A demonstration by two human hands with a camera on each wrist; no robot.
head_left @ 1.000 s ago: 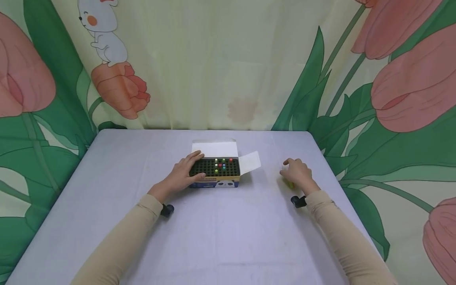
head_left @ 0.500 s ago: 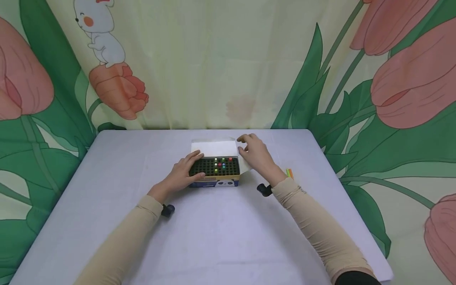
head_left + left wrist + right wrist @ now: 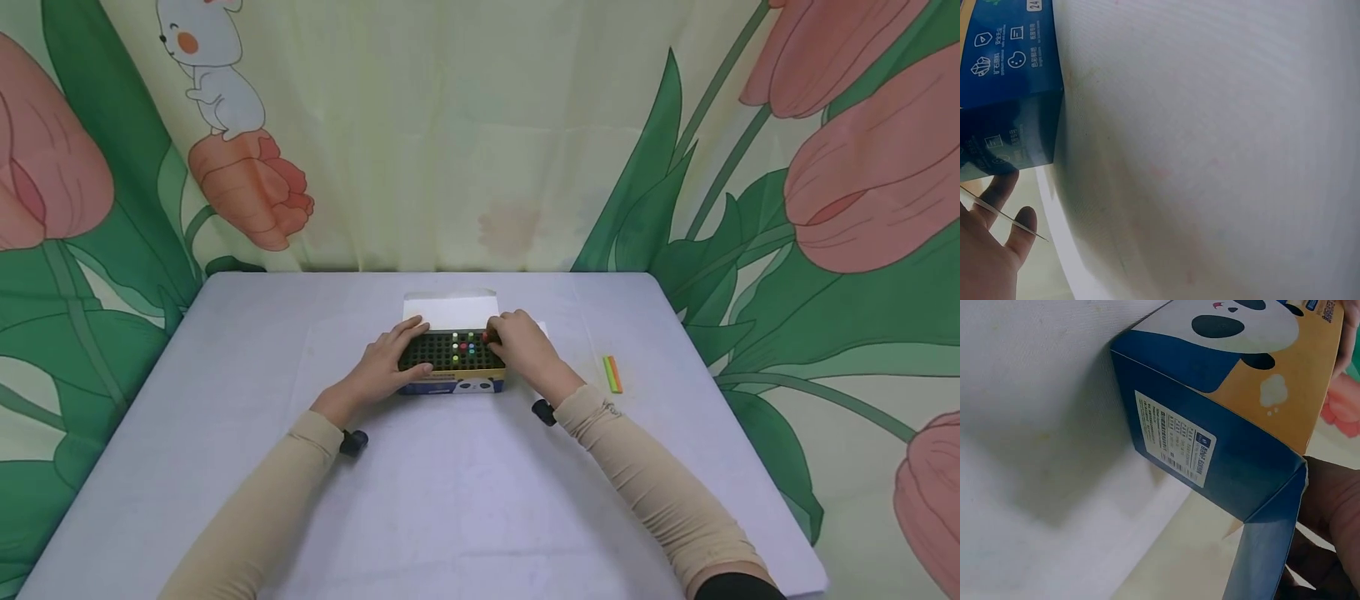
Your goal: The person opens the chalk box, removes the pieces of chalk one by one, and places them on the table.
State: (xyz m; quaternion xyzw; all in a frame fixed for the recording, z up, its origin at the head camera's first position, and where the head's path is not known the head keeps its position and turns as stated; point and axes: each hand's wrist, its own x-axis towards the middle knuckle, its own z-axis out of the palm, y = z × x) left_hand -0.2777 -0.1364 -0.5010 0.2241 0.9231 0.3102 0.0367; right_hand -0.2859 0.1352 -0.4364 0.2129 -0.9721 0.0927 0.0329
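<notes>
A blue and yellow chalk box (image 3: 442,383) with a panda on its front stands open on the table. Its black holder (image 3: 420,354) has rows of holes, several filled with colored chalk sticks (image 3: 455,348). My left hand (image 3: 378,367) grips the box's left end, thumb at the near edge and fingers toward the far side. Over the holder's right end, my right hand (image 3: 525,346) has its fingers bent together, tips beside a red chalk stick (image 3: 486,337); I cannot tell what is between them. In the right wrist view this hand (image 3: 1335,506) is behind the side flap (image 3: 1260,559).
Green and orange chalk sticks (image 3: 612,375) lie side by side on the white tablecloth (image 3: 450,500), right of the box. The box's white lid (image 3: 452,312) is folded back. A printed curtain (image 3: 420,167) hangs behind the table.
My right hand has moved left from the loose chalk sticks to the holder's right end, uncovering the green and orange sticks. The left hand has stayed on the box.
</notes>
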